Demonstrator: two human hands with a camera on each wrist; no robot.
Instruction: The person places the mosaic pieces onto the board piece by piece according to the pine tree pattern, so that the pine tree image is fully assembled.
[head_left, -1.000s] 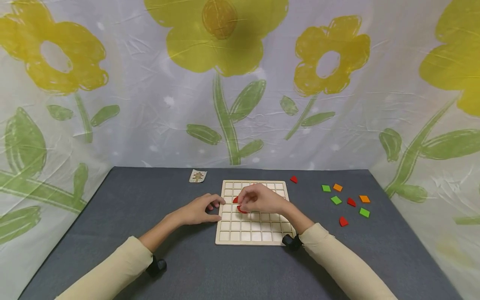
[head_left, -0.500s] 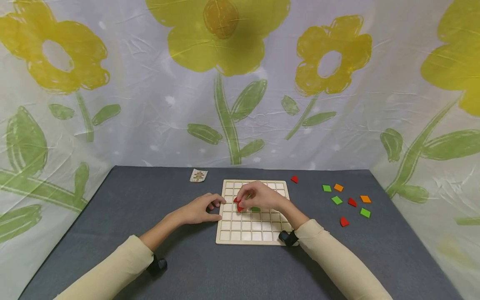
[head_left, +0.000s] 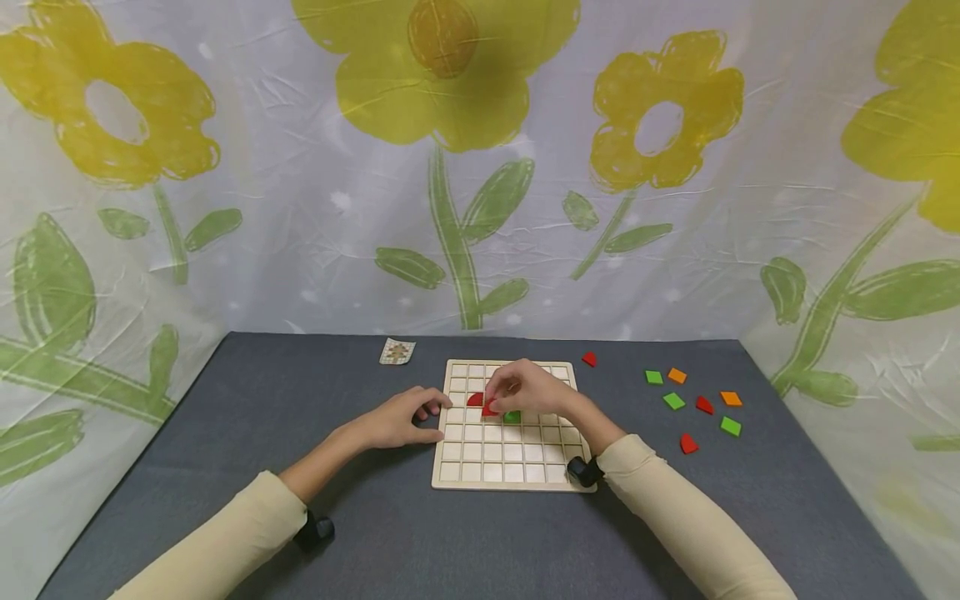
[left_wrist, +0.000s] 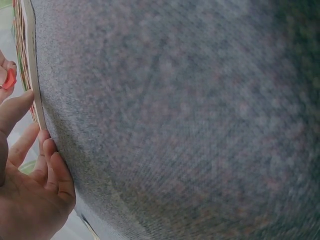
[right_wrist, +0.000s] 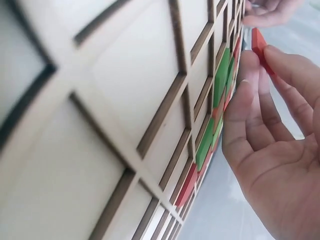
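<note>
A pale wooden grid board [head_left: 491, 475] lies on the table, with square cells. My right hand [head_left: 528, 390] is over its upper middle and pinches a red tile [right_wrist: 260, 49] between thumb and fingertips, tilted and apart from the cells in the right wrist view. A red tile [head_left: 476, 399] and a green tile [head_left: 512, 417] sit in cells beside that hand. More green tiles [right_wrist: 220, 80] and red ones fill cells that the hand hides from the head view. At the board's left edge my left hand [head_left: 397, 419] rests, thumb and forefinger spread and touching the rim.
Loose green tiles [head_left: 673, 401], orange tiles [head_left: 731, 398] and red tiles [head_left: 688, 443] lie scattered right of the board. One red tile [head_left: 589, 359] lies near its upper right corner. A small pattern card [head_left: 397, 352] is at the back left on the dark table [head_left: 420, 542].
My right hand has shifted slightly right with the red tile, which has turned in the fingers. The green tile beside it has come into view. The left hand stays at the board's edge.
</note>
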